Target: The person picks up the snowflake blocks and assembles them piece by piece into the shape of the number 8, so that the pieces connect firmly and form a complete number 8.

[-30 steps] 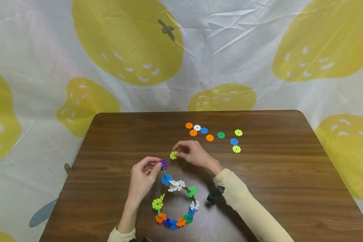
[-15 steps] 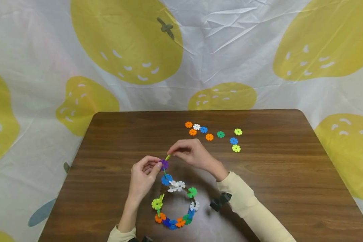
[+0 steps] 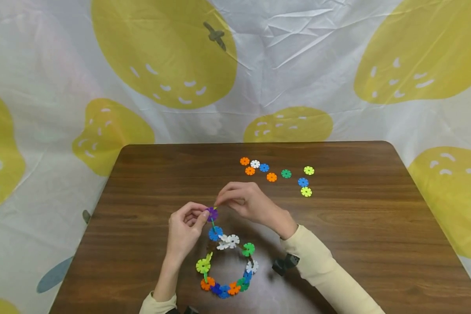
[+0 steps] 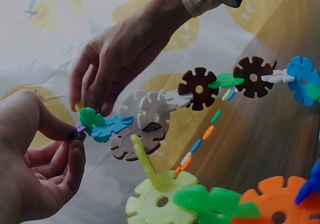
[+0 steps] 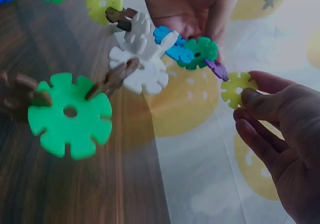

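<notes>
A ring-like chain of coloured snowflake discs (image 3: 225,264) lies on the brown table (image 3: 357,235), its free end lifted. My left hand (image 3: 186,226) pinches the purple disc (image 3: 212,213) at that end; the purple disc (image 5: 216,68) sits just past a green one (image 5: 200,52). My right hand (image 3: 245,201) pinches a yellow-green disc (image 5: 236,88) and holds it edge-on against the purple one. In the left wrist view the right hand's fingers (image 4: 92,87) cover that joint.
Several loose discs (image 3: 276,173) in orange, white, blue, green and yellow-green lie in a row at the far right of the table. A wrinkled white cloth with yellow fruit prints (image 3: 165,56) hangs behind the table. A black wrist camera (image 3: 285,263) rests by the right sleeve.
My right hand has carried the yellow-green disc left and down, turned it edge-on, and brought it against the purple disc. My left hand has stayed in place.
</notes>
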A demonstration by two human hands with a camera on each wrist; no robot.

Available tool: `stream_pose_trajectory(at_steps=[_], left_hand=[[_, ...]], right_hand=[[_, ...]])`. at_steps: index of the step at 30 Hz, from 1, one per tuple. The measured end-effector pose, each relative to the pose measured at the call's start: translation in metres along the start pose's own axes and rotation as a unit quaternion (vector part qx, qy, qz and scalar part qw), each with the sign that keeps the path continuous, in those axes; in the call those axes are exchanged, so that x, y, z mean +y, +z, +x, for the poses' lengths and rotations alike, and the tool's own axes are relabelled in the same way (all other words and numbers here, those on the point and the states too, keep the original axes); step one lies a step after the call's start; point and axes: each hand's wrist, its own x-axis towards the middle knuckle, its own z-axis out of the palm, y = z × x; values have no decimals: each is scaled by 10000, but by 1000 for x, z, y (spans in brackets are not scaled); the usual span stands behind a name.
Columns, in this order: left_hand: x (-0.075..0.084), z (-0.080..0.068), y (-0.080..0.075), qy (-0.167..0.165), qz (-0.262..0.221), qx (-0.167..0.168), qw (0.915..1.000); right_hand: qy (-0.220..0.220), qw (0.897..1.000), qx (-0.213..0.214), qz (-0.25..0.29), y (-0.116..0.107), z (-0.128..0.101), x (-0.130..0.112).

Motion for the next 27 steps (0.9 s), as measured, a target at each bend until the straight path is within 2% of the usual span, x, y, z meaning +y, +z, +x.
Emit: stream_pose_trajectory(at_steps=[4,8,14,18,23,27], left_hand=[[1,1,2,72,-13,113,9999],[5,1,6,140,-165,345,9992],[8,0,13,0,-361,631,9974],[7,1,14,-56,-289,435,9986],[5,3,11,-23,122,-15,9999],[4,3,8,-61,470,-171,9987]], right_hand=[[-147,9996,-73,-237,1,2,-3],[-170,9994,73,-287,1,3,-3],[-263,9989,201,-318,4,0,-2],[-175,9992,268,-243,6,-5,1],[-232,9986,423,-199,14,-8,4],[-333,9981,442,-256,22,-8,6]])
